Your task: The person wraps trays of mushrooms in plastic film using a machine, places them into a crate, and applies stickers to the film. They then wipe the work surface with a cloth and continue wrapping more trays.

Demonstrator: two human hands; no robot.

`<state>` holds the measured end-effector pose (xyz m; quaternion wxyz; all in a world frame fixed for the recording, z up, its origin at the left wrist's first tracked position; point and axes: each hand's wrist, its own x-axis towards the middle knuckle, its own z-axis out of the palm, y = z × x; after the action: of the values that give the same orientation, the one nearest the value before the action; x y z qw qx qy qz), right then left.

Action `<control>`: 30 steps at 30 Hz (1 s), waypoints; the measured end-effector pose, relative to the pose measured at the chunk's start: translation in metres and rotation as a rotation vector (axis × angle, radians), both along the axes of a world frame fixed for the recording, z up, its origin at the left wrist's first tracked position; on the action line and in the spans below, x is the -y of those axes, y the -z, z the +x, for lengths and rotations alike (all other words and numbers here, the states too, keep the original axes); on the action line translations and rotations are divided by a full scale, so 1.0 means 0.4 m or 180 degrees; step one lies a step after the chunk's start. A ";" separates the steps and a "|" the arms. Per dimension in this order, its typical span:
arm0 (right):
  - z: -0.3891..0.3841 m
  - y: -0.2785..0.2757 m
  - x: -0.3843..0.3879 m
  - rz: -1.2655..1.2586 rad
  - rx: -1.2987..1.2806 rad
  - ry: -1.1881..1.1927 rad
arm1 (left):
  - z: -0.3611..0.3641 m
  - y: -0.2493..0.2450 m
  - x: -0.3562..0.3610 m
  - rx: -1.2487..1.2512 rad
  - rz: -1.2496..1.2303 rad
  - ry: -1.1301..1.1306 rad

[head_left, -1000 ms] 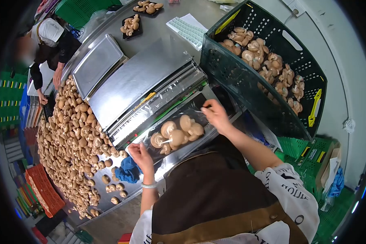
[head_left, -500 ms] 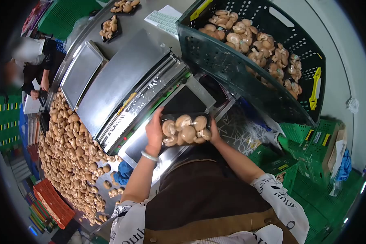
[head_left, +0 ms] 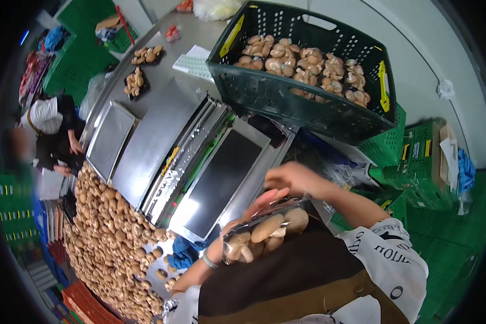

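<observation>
A film-wrapped tray of brown mushrooms (head_left: 267,233) is tilted up close against my apron. My left hand (head_left: 227,229) grips it from behind and partly shows past its upper edge. My right hand (head_left: 297,181) is just above the tray, next to my left fingers. Motion smears its fingers, so whether it pinches any film cannot be made out. Beyond both hands lies the wrapping machine, with its dark sealing plate (head_left: 224,173) bare and a roll of clear film (head_left: 173,170) behind it.
A dark green crate (head_left: 286,105) holding several wrapped mushroom packs stands behind the machine. Loose mushrooms (head_left: 113,232) heap at left, near a blue cloth (head_left: 183,252). Two mushroom trays (head_left: 135,82) sit at the back. Another person (head_left: 54,129) works at far left.
The tray has come off the machine toward my body and tipped up in my left hand. My right hand has let go of its side and risen above it. The view has shifted.
</observation>
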<state>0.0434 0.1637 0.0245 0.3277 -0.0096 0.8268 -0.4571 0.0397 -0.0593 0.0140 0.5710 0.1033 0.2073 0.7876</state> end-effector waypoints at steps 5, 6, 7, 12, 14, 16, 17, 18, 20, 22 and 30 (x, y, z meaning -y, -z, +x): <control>0.042 -0.166 0.055 -0.0781 -0.1837 -0.1013 | -0.024 0.013 0.034 -0.2449 -0.0538 -0.0235; 0.035 -0.168 0.085 -0.0302 -0.1609 -0.1136 | -0.027 0.022 0.036 -0.2503 -0.0839 -0.0421; 0.009 -0.163 0.070 -0.0626 -0.1405 -0.0914 | -0.020 0.066 0.037 -0.1998 -0.1347 -0.0768; -0.209 -0.133 -0.127 -0.1475 -0.1105 0.1420 | -0.116 0.121 -0.047 0.0183 -0.2015 -0.2029; -0.353 -0.098 -0.264 -0.2300 -0.1357 0.2711 | -0.150 0.148 -0.024 0.0072 -0.1995 -0.2137; -0.499 -0.065 -0.414 -0.2881 -0.1242 0.3143 | -0.186 0.159 -0.037 0.0088 -0.2029 -0.2283; -0.582 -0.023 -0.470 -0.2590 -0.1285 0.3660 | -0.206 0.165 -0.045 0.0139 -0.1995 -0.2339; -0.656 0.035 -0.524 -0.2353 -0.1272 0.3855 | -0.226 0.164 -0.057 0.0120 -0.2015 -0.2319; -0.802 0.217 -0.634 -0.1733 -0.1570 0.4010 | -0.264 0.144 -0.080 0.0074 -0.2081 -0.2268; -0.928 0.388 -0.711 -0.1006 -0.1788 0.4119 | -0.296 0.116 -0.100 0.0028 -0.2156 -0.2231; -1.027 0.705 -0.818 0.2105 -0.1483 0.2943 | -0.363 0.138 -0.076 0.0156 -0.2566 -0.2475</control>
<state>-0.3675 0.4910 -0.2576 -0.1082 0.3525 0.8933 -0.2571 -0.1055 -0.0290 -0.0413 0.2375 -0.2256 0.5014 0.8008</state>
